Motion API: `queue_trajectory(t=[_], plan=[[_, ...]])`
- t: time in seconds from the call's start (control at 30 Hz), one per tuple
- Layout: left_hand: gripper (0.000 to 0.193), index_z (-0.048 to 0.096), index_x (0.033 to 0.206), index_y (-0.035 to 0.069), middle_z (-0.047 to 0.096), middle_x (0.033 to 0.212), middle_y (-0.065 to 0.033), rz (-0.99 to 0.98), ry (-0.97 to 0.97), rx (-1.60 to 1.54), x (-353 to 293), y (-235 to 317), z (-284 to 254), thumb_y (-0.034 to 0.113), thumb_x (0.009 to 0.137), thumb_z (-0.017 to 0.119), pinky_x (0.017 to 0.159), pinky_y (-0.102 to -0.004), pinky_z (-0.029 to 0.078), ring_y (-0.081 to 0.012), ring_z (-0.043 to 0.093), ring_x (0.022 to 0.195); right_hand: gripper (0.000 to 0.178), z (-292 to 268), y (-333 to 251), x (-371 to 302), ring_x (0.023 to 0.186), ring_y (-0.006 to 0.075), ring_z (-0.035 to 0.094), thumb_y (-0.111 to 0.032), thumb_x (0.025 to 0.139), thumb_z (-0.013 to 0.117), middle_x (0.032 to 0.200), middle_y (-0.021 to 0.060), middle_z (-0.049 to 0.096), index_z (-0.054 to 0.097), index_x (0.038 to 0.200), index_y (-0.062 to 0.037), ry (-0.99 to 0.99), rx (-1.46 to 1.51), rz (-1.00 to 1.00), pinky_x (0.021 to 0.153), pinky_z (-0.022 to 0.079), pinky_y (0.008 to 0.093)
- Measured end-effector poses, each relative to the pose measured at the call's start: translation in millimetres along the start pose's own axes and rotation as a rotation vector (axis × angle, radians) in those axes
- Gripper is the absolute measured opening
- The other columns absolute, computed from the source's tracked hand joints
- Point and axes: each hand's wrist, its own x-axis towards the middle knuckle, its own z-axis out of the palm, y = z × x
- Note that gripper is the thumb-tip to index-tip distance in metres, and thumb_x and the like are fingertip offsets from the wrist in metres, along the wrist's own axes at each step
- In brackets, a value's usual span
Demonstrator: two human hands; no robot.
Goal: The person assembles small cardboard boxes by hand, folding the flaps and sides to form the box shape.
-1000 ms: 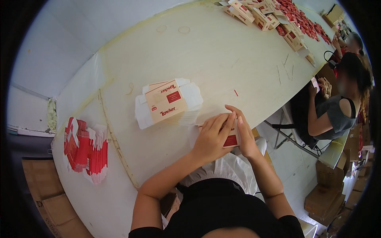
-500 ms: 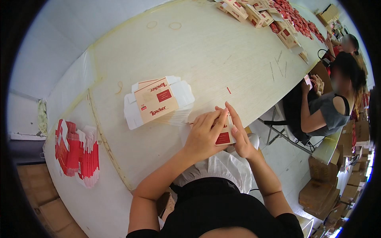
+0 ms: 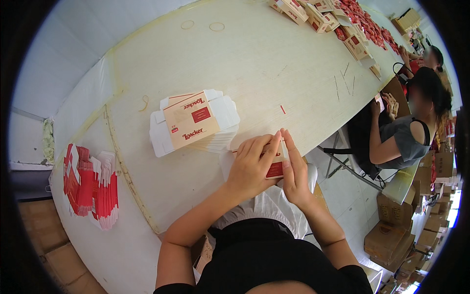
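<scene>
A cream and red carton point(image 3: 275, 170) is between my two hands at the near edge of the table. My left hand point(image 3: 253, 164) lies over its left part, fingers bent and pressing on it. Along its right side runs my right hand point(image 3: 294, 171), fingers straight and together, fingertips meeting those of the left at the far corner. Much of the carton is hidden under the hands. Beyond my left hand lies a fanned stack of flat cream cartons point(image 3: 192, 121) with white flaps.
Red and white flat cartons point(image 3: 93, 188) stand in rows at the left. A small red strip point(image 3: 283, 109) and two rubber bands point(image 3: 217, 26) lie on the table point(image 3: 254, 63). Folded cartons point(image 3: 318, 19) and red packets point(image 3: 364, 24) are heaped far right. Co-workers point(image 3: 409, 122) sit at the right.
My right hand has straightened its fingers and closed in against the carton's right side. My left hand stays on the carton. The view has shifted slightly.
</scene>
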Motion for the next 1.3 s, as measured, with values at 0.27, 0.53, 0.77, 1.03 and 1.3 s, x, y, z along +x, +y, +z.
queue_trajectory(t=[0.27,0.53,0.77,1.03,1.3], plan=[[0.078,0.045,0.135,0.0,0.053,0.116,-0.0129,0.019,0.058,0.022,-3.4,-1.2,5.5,0.016,0.065,0.075,0.089,-0.0411,0.041,-0.0287,0.055,0.1,0.061,12.2,-5.3,2.7,0.134,0.0418,0.035,-0.001,0.088,0.045,0.146,0.0289,0.029,0.021,0.143,0.0093,0.047,-0.072,-0.022,0.107,0.033,0.0416],[0.08,0.047,0.134,0.001,0.053,0.118,-0.0109,-0.001,0.015,0.063,-5.1,7.9,3.6,0.022,0.063,0.077,0.092,-0.0417,0.04,-0.0285,0.053,0.107,0.069,-15.7,-8.7,3.1,0.115,0.0482,0.049,-0.01,0.089,0.05,0.144,0.0327,0.027,0.012,0.146,0.006,-0.29,-0.208,0.019,0.092,0.046,0.0448],[0.084,0.046,0.135,0.003,0.04,0.132,-0.0216,0.062,-0.057,0.094,16.3,20.9,-19.6,0.034,0.065,0.082,0.1,-0.05,0.036,-0.0391,0.041,0.121,0.054,-39.2,39.9,16.4,0.054,0.0089,0.053,-0.02,0.093,0.054,0.093,0.0045,0.058,0.033,0.142,-0.0081,-0.287,0.688,0.63,0.051,0.047,0.0234],[0.114,0.032,0.142,0.002,0.028,0.145,-0.0241,-0.283,-0.285,0.603,37.9,-55.0,-137.6,0.048,0.052,0.085,0.11,-0.0602,0.012,-0.0412,0.022,0.138,0.062,-305.1,46.3,209.1,0.114,0.0238,0.055,-0.053,0.095,0.039,0.133,0.0142,0.05,0.033,0.143,-0.0132,0.826,1.084,0.437,0.088,0.045,0.037],[0.117,0.032,0.142,0.003,0.033,0.145,-0.0183,-0.28,-0.682,0.596,40.1,-100.0,-157.2,0.059,0.052,0.081,0.106,-0.0607,0.024,-0.0377,0.025,0.137,0.044,-188.2,105.1,164.5,0.101,0.0268,0.062,-0.03,0.086,0.063,0.118,0.0051,0.052,0.049,0.123,-0.0107,0.138,0.64,0.644,0.079,0.049,0.0361]])
